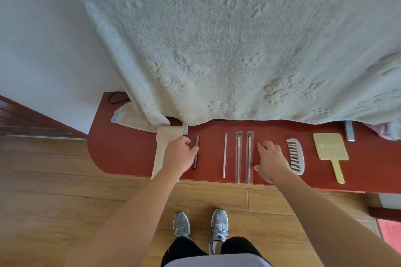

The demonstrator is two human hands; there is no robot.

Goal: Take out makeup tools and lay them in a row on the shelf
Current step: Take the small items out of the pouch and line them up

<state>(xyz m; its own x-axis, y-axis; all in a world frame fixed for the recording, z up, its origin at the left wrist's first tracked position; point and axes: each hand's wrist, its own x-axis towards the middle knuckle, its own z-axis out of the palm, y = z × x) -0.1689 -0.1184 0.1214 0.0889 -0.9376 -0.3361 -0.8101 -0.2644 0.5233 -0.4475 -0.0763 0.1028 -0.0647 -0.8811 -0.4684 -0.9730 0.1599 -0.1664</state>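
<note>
1. Six tools lie in a row on the red-brown shelf. We take the white comb as our landmark, and the yellow hand mirror sits just to its right, handle toward the front edge.
2. Left of the comb we find the near sleeved brush, then the far sleeved brush, each in a clear sleeve. Next comes a thin silver stick, and farthest left a dark pencil.
3. The left hand, well to the left of the comb, reaches forward on a nearly straight arm. The back of the hand is up and the fingers are curled. One fingertip lies on the pencil's upper half, but we cannot tell whether the pencil is pinched or only touched.
4. The right hand hovers just left of the comb, palm down, fingers spread wide and holding nothing. Its fingertips are beside the near sleeved brush, though we cannot tell if they touch it.
5. A cream pouch lies farthest left of the comb, partly under the left wrist. A pale towel hangs behind the comb.
</note>
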